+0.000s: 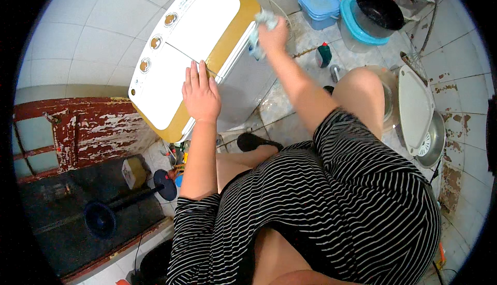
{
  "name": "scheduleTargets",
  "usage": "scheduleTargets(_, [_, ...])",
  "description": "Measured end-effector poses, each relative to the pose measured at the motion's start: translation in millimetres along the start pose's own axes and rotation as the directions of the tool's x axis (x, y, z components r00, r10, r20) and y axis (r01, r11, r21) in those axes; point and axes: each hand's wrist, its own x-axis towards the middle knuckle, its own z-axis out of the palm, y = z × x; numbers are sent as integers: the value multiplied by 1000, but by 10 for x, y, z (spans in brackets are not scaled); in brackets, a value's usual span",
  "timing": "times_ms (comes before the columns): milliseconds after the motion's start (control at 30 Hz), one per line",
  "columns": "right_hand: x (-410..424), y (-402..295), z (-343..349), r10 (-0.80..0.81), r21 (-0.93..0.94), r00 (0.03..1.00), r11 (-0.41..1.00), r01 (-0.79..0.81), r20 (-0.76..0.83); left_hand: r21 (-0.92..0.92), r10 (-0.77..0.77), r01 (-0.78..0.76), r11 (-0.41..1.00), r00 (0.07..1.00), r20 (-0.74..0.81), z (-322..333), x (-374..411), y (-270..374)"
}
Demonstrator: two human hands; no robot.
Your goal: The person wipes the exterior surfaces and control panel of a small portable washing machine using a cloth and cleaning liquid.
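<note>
A twin-tub washing machine point(217, 17) with a white and gold top stands against the tiled wall. Brown knobs line its control panel on the far side. My left hand point(202, 97) lies flat on the near gold edge of the top, fingers stretched over the seam between the two lids. In my right hand point(275, 36) is a bunched pale blue-green cloth point(266, 19), pressed at the machine's right front edge. The cloth and hand are slightly blurred. Part of the cloth hangs down beside the machine's grey side point(244, 79).
Right of the machine are a blue lidded container point(319, 3), a turquoise-rimmed tub point(347, 23) bearing a black basin point(380, 11), and a dark green bottle point(323, 55). A white tray point(413, 106) leans near a metal bowl point(437, 145). A pedestal fan point(100, 219) stands by the doorway at left.
</note>
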Motion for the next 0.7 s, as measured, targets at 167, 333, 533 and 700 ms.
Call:
scheduleTargets(167, [980,103,55,172,-316,982,939,-139,79,0,-22,22,1000,999,32,-25,-37,-21])
scheduleTargets(333, [1052,331,126,133,244,945,947,-210,299,8,-24,24,1000,999,36,21,-29,24])
scheduleTargets(533, [614,261,-114,-50,121,947,993,12,316,-70,36,-38,997,999,-26,-45,-166,-152])
scheduleTargets(700, [-103,339,-394,-107,349,943,937,-10,314,-464,-292,249,850,956,-24,35,-170,-366])
